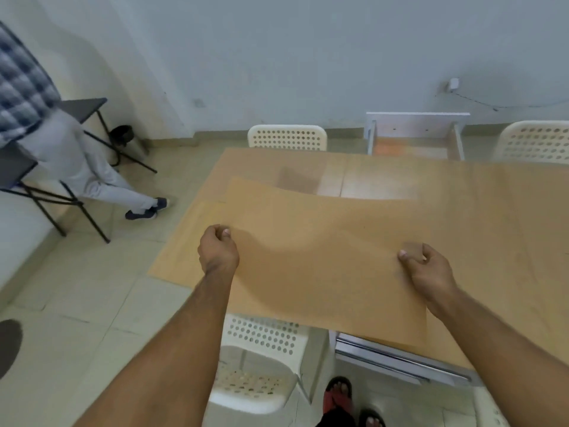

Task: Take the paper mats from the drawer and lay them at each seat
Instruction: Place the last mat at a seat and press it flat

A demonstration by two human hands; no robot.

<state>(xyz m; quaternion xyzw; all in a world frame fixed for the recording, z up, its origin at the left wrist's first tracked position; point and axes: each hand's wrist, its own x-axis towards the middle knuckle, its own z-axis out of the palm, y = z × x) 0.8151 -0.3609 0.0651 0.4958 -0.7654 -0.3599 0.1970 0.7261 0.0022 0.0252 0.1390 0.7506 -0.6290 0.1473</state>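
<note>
Holding a paper mat (323, 257) over the counter (462, 195).
Left hand (218, 251) and right hand (431, 272) fingers pinched its sides above the near counter edge.

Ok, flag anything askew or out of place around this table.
The paper mat held by the left hand and right hand sits skewed to the table and overhangs its near edge. The drawer on the far side hangs open.

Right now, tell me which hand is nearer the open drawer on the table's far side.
Right. The right hand sits almost straight below the open white drawer; the left hand is off toward the table's left.
</note>
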